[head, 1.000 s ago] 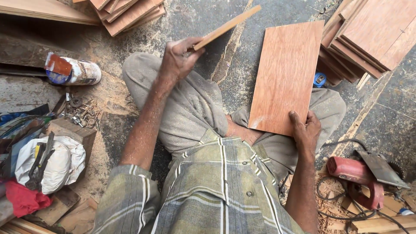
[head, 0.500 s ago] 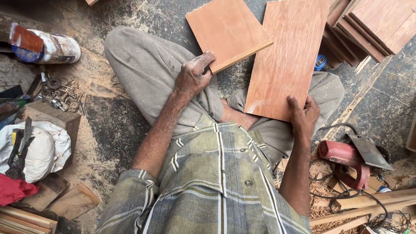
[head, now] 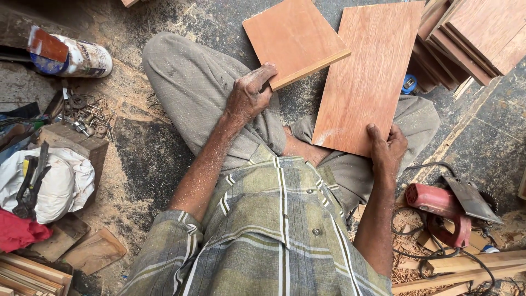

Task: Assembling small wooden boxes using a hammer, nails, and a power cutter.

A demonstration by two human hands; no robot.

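Seated on the sawdusty floor (head: 148,164), a woodworker's left hand (head: 249,96) pinches a small panel (head: 293,38) by its corner while the right hand (head: 388,149) clasps a larger board (head: 367,82) at its bottom edge, propped on the lap for support.

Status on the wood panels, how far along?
Done: cut panels stacked at upper right. In hand: left hand grips a small panel by its edge, right hand holds a long panel on the lap. Left: the two aren't joined; saw idle.

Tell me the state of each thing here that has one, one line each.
left hand: gripping the small board's corner
right hand: gripping the large board's lower edge
small board: held up, tilted
large board: held, lower end resting at the lap
red power saw: lying on the floor, untouched
glue tub: lying on its side
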